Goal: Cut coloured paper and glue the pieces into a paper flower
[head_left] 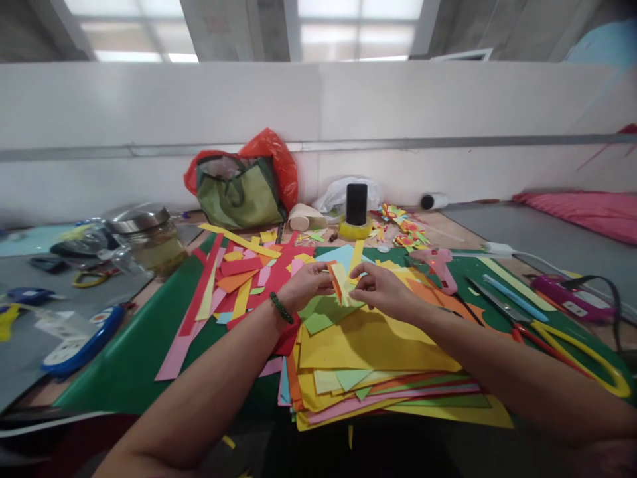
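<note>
A small folded piece of orange and pale yellow paper (340, 283) is pinched in my left hand (309, 287), which wears a dark green beaded bracelet (281, 308). Close against its right edge is my right hand (381, 287), fingers bent, with a gap between forefinger and thumb. Whether those fingertips touch the paper I cannot tell. Beneath both hands lie light green paper (323, 315) and a thick stack of coloured sheets topped by yellow paper (378, 348). A yellow paper strip (357, 252) stands out just behind my right fingertips.
Red, pink and yellow scraps (239, 272) cover the green mat's left side. Right are a pink glue gun (440, 267), large scissors (527, 322) and a blue cutter (515, 299). A phone (356, 204) stands on a tape roll (355, 229). A glass jar (149, 242) sits left.
</note>
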